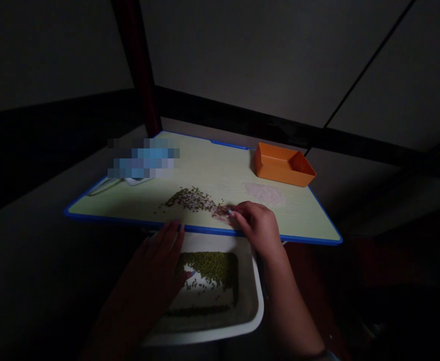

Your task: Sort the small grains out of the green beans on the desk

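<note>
My right hand (261,226) is over the pale board, thumb and fingers drawn together at a small pile of reddish and whitish bits (220,212). Whatever lies between the fingertips is too small to make out. Left of that pile, green beans mixed with pale grains (190,199) lie scattered. A flat patch of whitish grains (265,194) is just beyond my right hand. My left hand (158,268) reaches over the white tub (257,296), fingers stretched toward the board's front edge and thumb above the tub. Green beans (214,265) are heaped inside the tub.
The board (205,163) is a small tabletop with a blue rim, standing above the tub. An orange box (283,173) sits at its far right corner. A blurred-out bluish object (147,159) lies at the left, with a cord beside it. Walls stand close behind in dim light.
</note>
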A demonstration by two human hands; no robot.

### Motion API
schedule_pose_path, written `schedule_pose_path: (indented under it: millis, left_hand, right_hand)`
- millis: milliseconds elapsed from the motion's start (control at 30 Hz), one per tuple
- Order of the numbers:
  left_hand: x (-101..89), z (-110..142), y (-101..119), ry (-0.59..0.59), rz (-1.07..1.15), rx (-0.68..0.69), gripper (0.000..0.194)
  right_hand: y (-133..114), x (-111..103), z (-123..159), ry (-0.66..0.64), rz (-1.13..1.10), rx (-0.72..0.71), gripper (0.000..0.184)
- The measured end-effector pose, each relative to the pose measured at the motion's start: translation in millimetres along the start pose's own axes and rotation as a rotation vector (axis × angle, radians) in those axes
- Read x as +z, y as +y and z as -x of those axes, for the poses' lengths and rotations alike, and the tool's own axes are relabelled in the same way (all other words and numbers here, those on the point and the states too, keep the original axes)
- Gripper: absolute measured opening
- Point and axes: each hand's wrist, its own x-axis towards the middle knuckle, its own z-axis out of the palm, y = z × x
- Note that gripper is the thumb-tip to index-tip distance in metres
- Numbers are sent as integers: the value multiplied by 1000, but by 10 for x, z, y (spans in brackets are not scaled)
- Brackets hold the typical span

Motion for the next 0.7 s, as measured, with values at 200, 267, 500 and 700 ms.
schedule_pose_path:
  millis: [200,267,500,700]
  left_hand:
    - [17,22,15,2,-32,13,80]
    - [19,16,12,18,-31,13,80]
    - [11,-15,15,44,-33,20,80]
    - [34,26,16,17,12,-9,82]
  right_hand:
    - [54,-29,20,44,36,47,14]
    - [80,-42,27,56,47,58,14]
    - [183,-70,48,86,-36,109,15]
    - [298,-173,81,146,-110,181,16]
